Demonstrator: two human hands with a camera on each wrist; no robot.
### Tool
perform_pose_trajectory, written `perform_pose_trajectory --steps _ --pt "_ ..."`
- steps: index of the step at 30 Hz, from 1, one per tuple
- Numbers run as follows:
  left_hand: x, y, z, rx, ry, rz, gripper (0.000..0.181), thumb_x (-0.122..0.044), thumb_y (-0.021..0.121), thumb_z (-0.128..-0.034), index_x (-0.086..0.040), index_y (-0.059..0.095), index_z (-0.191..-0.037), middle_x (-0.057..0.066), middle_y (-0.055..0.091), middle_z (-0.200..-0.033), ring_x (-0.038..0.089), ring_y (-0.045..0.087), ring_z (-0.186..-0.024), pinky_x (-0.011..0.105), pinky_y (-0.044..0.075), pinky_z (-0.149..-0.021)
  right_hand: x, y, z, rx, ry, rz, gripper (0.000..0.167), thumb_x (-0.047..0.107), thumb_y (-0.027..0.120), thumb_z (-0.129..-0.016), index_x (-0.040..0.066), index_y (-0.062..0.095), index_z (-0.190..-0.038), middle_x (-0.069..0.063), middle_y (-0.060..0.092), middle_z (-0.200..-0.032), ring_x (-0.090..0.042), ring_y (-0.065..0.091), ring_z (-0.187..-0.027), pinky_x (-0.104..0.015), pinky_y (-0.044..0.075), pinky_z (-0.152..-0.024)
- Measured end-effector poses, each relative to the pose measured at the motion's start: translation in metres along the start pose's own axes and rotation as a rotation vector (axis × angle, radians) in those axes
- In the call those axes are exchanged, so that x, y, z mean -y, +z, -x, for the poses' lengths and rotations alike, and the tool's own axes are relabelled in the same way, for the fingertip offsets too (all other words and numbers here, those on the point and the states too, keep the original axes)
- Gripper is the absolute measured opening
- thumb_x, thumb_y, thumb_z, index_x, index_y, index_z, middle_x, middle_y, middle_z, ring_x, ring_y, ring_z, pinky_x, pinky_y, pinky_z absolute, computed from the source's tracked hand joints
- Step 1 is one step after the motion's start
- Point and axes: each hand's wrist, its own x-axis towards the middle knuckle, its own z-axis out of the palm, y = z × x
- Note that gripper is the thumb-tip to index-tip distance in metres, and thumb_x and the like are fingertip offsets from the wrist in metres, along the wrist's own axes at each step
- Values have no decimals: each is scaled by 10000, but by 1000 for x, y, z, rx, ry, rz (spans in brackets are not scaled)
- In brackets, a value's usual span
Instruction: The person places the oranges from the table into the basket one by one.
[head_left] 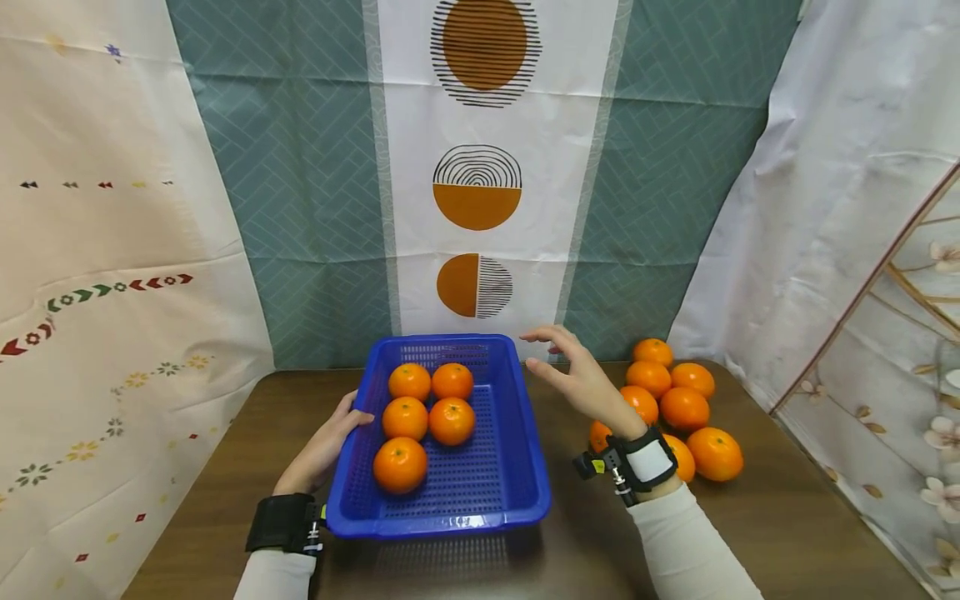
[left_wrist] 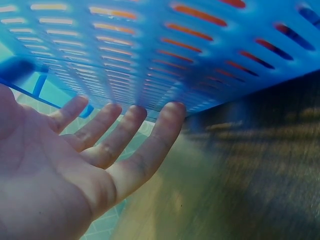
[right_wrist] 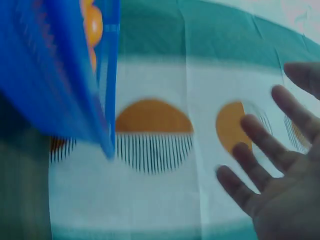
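A blue plastic basket (head_left: pixel 487 475) with slotted walls holds several oranges (head_left: pixel 452 421), gathered toward its left and far side. My left hand (head_left: pixel 330 446) grips the basket's left side, thumb over the rim. In the left wrist view, the fingers (left_wrist: pixel 135 145) reach up to the slotted outer wall. To the right of the basket, my right hand (head_left: pixel 573 379) is in the air, fingers spread and nothing in them. The right wrist view shows this hand (right_wrist: pixel 280 175) apart from the basket wall (right_wrist: pixel 60 75).
A pile of oranges (head_left: pixel 684 408) lies on the brown wooden table (head_left: pixel 780 533) at the right, partly behind my right forearm. A patterned cloth (head_left: pixel 315 208) hangs behind the table's far edge. Floral cloth (head_left: pixel 885 375) hangs on the right side.
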Motion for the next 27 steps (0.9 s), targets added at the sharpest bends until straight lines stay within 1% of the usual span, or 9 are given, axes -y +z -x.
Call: perform_pose_trajectory --steps 4,7,10,14,17,20,22,27 --pt "-1 1 0 3 6 -8 650 -258 460 -1074 -193 133 -1632 287 351 -1538 325 648 -1093 450 602 -863 -11 -14 15 29 64 119 374 208 655 -1028 126 619 -1391 -80 568 -1381 -308 456 -1328 -570 369 -1080" --pt "-1 0 0 10 4 -8 651 -255 451 -1076 -190 120 -1633 289 335 -1544 330 640 -1104 453 600 -868 -18 -23 26 85 134 212 408 239 670 -1024 120 605 -1409 -118 554 -1370 -374 449 -1302 -583 369 -1074" --pt "-1 0 1 16 2 -8 656 -257 448 -1077 -198 113 -1638 280 324 -1559 338 628 -1134 453 595 -881 -21 -29 34 151 202 292 442 270 672 -1023 99 587 -1422 -173 541 -1340 -424 455 -1245 -604 394 -1032" --pt "-1 -1 1 26 9 -11 665 -269 447 -1081 -193 100 -1643 277 315 -1573 361 608 -1182 456 589 -901 -22 -33 41 236 326 416 485 305 677 -1018 95 567 -1441 -226 514 -1321 -454 464 -1179 -617 441 -965" --pt "-1 -1 2 28 4 -14 668 -280 447 -1085 -200 92 -1645 272 307 -1581 377 597 -1202 463 588 -907 -23 -34 44 319 447 502 525 331 714 -986 98 568 -1433 -248 498 -1317 -471 478 -1146 -591 488 -909" --pt "-2 -1 3 26 -6 -13 665 -287 444 -1089 -216 89 -1647 264 298 -1590 381 598 -1201 477 590 -904 -25 -33 46 401 541 552 555 335 751 -947 72 576 -1403 -278 469 -1312 -505 478 -1126 -568 510 -865" --pt "-2 -1 3 29 -14 -12 669 -294 447 -1090 -221 86 -1648 265 297 -1589 368 610 -1183 487 593 -896 -26 -31 47 437 592 564 565 312 776 -921 49 583 -1383 -293 450 -1309 -522 467 -1125 -564 514 -860" --pt "-3 -2 3 35 -26 -18 668 -299 446 -1089 -224 86 -1647 270 300 -1584 337 634 -1140 498 597 -884 -30 -24 51 461 651 584 582 264 817 -870 4 599 -1343 -319 440 -1297 -538 467 -1112 -565 527 -850"
